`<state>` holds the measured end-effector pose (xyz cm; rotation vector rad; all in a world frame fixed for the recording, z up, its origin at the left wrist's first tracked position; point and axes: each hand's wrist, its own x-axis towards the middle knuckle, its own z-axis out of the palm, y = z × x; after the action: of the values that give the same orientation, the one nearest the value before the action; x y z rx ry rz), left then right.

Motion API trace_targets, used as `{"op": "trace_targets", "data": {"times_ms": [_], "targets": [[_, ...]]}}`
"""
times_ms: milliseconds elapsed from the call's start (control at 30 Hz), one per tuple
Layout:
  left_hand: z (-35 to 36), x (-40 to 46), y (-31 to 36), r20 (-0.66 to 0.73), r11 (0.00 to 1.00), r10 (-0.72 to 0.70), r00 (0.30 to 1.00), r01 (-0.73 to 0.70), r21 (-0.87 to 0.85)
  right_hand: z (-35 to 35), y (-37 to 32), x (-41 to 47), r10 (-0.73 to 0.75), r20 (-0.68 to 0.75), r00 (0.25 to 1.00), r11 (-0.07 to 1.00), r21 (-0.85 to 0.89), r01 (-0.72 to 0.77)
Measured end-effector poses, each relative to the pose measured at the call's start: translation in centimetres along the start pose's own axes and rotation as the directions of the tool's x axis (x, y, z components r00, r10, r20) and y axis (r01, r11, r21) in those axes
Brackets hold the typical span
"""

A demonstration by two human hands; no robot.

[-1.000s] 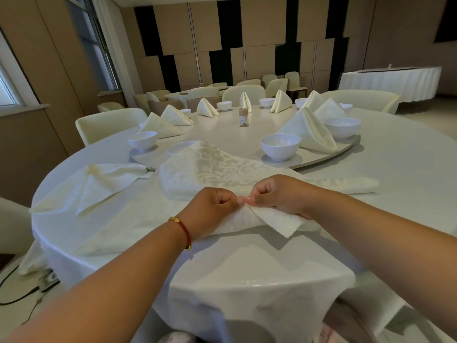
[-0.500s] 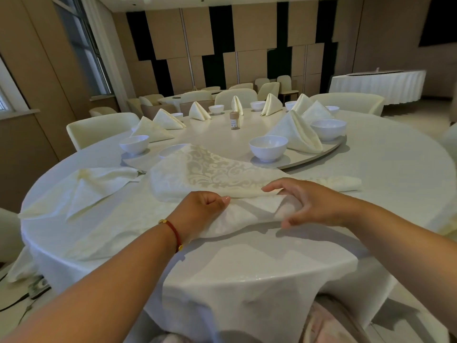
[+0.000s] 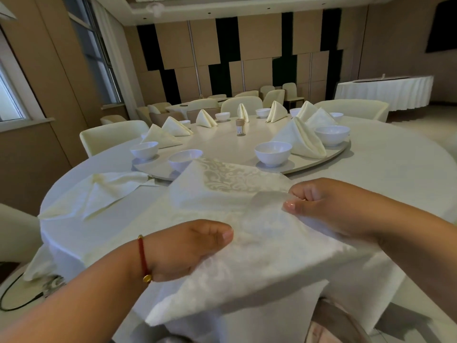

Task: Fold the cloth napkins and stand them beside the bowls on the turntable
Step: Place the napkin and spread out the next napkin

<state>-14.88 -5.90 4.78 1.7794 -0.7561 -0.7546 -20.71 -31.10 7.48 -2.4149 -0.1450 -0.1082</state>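
A cream patterned napkin (image 3: 259, 243) lies partly folded on the near side of the round table, its near edge lifted off the cloth. My left hand (image 3: 188, 246) grips its left edge, thumb on top. My right hand (image 3: 329, 206) pinches its right edge with curled fingers. Beyond it, the turntable (image 3: 222, 144) carries several white bowls, such as the bowl (image 3: 273, 153) and the bowl (image 3: 185, 159), with several folded napkins standing beside them, such as the folded napkin (image 3: 299, 139).
A loose unfolded napkin (image 3: 99, 191) lies on the tablecloth to the left. A small brown-capped bottle (image 3: 239, 127) stands mid-turntable. Cream chairs (image 3: 111, 138) ring the table. A cable (image 3: 14, 300) runs on the floor at lower left. Another draped table (image 3: 385, 91) stands at far right.
Both hands parted from the middle of the napkin's near edge to its left and right sides. They now hold it raised toward me, where before it lay flatter.
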Motion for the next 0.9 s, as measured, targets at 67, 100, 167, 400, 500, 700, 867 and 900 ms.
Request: {"op": "trace_targets", "data": {"times_ms": [67,100,167,400,500,700,867,900], "targets": [[-0.1,-0.5,0.0,0.012,0.990,-0.025,1.000,0.027,-0.139,-0.3,-0.6,-0.7,-0.006,0.047,0.999,0.999,0.038,0.004],[-0.2,-0.7,0.0,0.005,0.982,-0.030,1.000,0.030,-0.186,-0.5,-0.7,-0.6,-0.008,0.062,0.998,0.998,0.059,0.004],[-0.8,-1.3,0.2,0.023,0.966,-0.025,0.999,0.031,-0.255,-1.0,-1.1,-0.4,-0.012,0.080,0.997,0.998,0.069,0.007],[-3.5,0.4,1.0,-0.171,0.994,-0.106,0.980,0.101,-0.035,-0.8,-1.1,4.1,0.081,0.000,0.997,0.987,-0.139,-0.080],[-5.6,3.4,-0.4,-0.313,0.948,-0.198,0.929,0.262,0.178,1.2,0.6,8.8,0.122,0.011,0.992,0.947,-0.301,-0.113],[-8.3,8.9,-2.9,-0.538,0.727,-0.097,0.837,0.429,0.536,4.3,3.9,16.1,0.143,-0.069,0.987,0.909,-0.385,-0.158],[-10.3,12.3,-4.1,-0.658,0.703,-0.062,0.750,0.501,0.505,4.9,5.0,20.1,0.088,-0.152,0.985,0.901,-0.409,-0.144],[-10.8,12.8,-4.2,-0.679,0.705,-0.047,0.733,0.506,0.497,4.8,5.1,20.9,0.086,-0.162,0.983,0.899,-0.413,-0.147]]}}
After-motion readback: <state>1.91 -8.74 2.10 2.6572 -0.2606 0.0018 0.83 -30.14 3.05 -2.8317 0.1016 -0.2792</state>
